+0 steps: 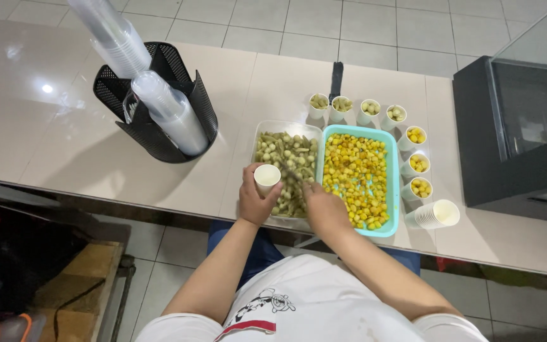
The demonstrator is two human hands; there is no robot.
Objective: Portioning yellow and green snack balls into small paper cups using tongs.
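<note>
My left hand (256, 201) holds a small white paper cup (267, 177) upright over the near edge of a clear tray (276, 126) of pale green pieces. My right hand (325, 209) grips a thin utensil (290, 171) whose tip reaches into the green pieces beside the cup. To the right sits a turquoise tray (394, 183) filled with yellow pieces.
Several filled paper cups stand behind the trays (357, 111) and along the right side (418, 166). A stack of empty cups (437, 214) lies at the right. A black mesh holder (159, 104) with stacked clear plastic cups stands at the left. A dark cabinet (520, 133) is at far right.
</note>
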